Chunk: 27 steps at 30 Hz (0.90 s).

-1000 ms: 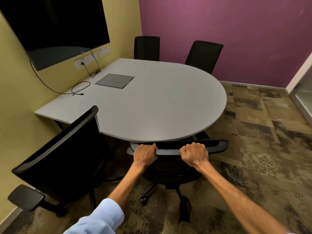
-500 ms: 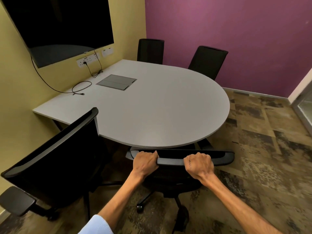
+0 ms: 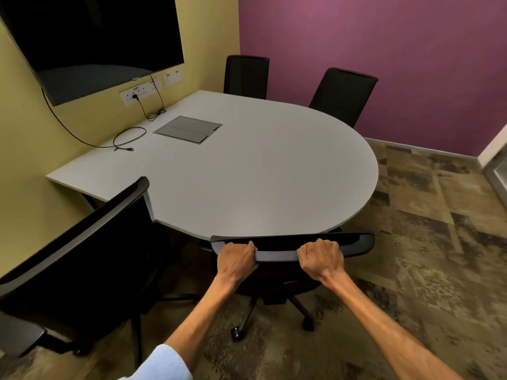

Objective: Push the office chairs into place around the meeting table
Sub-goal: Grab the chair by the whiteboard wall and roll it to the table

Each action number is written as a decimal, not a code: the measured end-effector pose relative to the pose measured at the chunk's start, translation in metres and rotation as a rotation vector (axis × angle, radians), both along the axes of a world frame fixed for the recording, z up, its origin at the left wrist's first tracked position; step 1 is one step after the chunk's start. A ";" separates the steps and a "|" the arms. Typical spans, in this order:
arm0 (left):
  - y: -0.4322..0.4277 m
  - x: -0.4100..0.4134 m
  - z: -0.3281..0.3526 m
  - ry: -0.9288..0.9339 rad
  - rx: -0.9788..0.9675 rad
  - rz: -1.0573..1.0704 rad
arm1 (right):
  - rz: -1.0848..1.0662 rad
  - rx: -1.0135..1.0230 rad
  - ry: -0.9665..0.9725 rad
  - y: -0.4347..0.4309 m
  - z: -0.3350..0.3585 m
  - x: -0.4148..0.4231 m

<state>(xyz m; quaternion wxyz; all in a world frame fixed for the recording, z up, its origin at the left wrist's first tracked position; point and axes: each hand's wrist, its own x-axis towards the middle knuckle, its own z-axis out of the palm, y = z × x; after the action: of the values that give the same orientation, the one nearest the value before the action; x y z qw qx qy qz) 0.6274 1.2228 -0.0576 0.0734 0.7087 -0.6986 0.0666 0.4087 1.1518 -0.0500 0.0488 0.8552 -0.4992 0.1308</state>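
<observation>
A grey meeting table [image 3: 274,171] with a rounded end fills the middle of the view. A black office chair [image 3: 354,244] stands at its near edge, the top of the backrest touching or just under the table rim. My left hand [image 3: 236,260] and my right hand [image 3: 321,259] both grip the top rail of that backrest. A second black chair [image 3: 82,256] stands at the near left, angled to the table corner. Two more black chairs, one [image 3: 247,75] and another [image 3: 343,94], sit tucked at the far side.
A wall screen [image 3: 90,42] hangs on the yellow wall at left, with sockets and cables [image 3: 129,138] trailing onto the table. A grey cable hatch [image 3: 188,129] is set in the tabletop. Patterned carpet [image 3: 439,256] stretches to the right; a doorway edge [image 3: 496,171] shows at far right.
The chair in my hands has rolled forward until its backrest reaches the table edge. My view has moved closer to the table.
</observation>
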 end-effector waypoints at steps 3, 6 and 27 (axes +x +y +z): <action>-0.011 0.000 0.002 -0.042 -0.015 0.020 | 0.046 0.041 -0.022 -0.018 0.005 0.003; -0.018 0.003 0.004 -0.057 -0.033 0.041 | 0.071 0.067 -0.026 -0.027 0.004 0.008; -0.048 0.044 0.018 0.082 0.074 0.121 | 0.075 0.106 -0.162 -0.050 0.005 0.056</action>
<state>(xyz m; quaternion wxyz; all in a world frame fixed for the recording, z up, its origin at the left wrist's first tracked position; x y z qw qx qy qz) 0.6711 1.1752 -0.0399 0.0715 0.7538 -0.6530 0.0161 0.4643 1.1021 -0.0451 -0.0420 0.8613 -0.4752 0.1749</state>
